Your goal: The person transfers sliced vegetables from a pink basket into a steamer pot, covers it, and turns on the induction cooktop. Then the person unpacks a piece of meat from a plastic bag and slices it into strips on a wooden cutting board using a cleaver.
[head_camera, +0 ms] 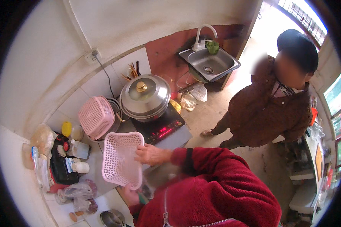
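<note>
A pink plastic basket (121,161) with perforated sides is held tilted in front of my red fleece jacket, and nothing shows inside it. My right hand (151,154) grips its rim on the upper right side. At the lower corner my left hand (130,195) holds the rim, its fingers partly hidden by the basket. Just beyond stands a second pink basket (95,116), upside down over metal cookware (116,109). A lidded steel pot (145,98) sits on a black induction cooker (164,129) with lit red indicators.
A person in brown (270,105) stands at the right. Jars, a white bottle (81,167) and plastic bags (79,193) crowd the left counter, near a small saucepan (112,218). A steel sink (211,62) holds a green leaf (213,47) at its rim.
</note>
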The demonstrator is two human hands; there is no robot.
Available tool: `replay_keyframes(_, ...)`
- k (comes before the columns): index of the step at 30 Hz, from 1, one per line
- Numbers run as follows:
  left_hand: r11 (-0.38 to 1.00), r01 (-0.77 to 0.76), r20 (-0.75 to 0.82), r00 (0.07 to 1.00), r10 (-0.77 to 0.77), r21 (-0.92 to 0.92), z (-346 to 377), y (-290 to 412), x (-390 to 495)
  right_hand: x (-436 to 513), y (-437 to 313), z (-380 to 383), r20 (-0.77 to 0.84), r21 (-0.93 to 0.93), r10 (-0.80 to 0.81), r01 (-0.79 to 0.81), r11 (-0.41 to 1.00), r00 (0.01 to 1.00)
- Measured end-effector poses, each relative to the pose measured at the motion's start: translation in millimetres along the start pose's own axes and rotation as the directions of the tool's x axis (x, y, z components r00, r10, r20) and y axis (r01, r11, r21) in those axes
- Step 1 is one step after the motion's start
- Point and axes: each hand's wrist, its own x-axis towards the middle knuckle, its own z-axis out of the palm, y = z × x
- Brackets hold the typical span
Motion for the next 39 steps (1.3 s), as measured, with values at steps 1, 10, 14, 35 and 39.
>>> replay_keyframes(1, 0.997, 0.071, 0.01, 0.997, -0.07, -0.037, 0, 6, -1, 1, 0, -1, -0.035, 0.006, 0.009, -0.009, 1.0, 0.999)
replay_keyframes(10, 0.958, 0.119, 0.217, 0.974, -0.062, -0.261, 23, 46, -11, -6, 13, -10, -0.311, 0.254, 0.226, -0.149, 0.956, 0.923)
replay_keyframes(14, 0.974, 0.113, 0.237, 0.969, -0.064, -0.197, 16, 46, -18, -1, 26, -24, 0.099, 0.909, 0.65, -0.334, 0.248, 0.754)
replay_keyframes(35, 0.881, 0.107, -0.138, 0.972, -0.19, -0.46, -59, 4, -79, 218, 191, 51, 0.465, 0.854, 0.73, -0.036, -0.519, 0.502)
replay_keyframes(39, 0.87, 0.106, -0.19, 0.956, -0.222, -0.482, -71, -4, -93, 229, 208, 61, 0.461, 0.869, 0.754, -0.063, -0.491, 0.468)
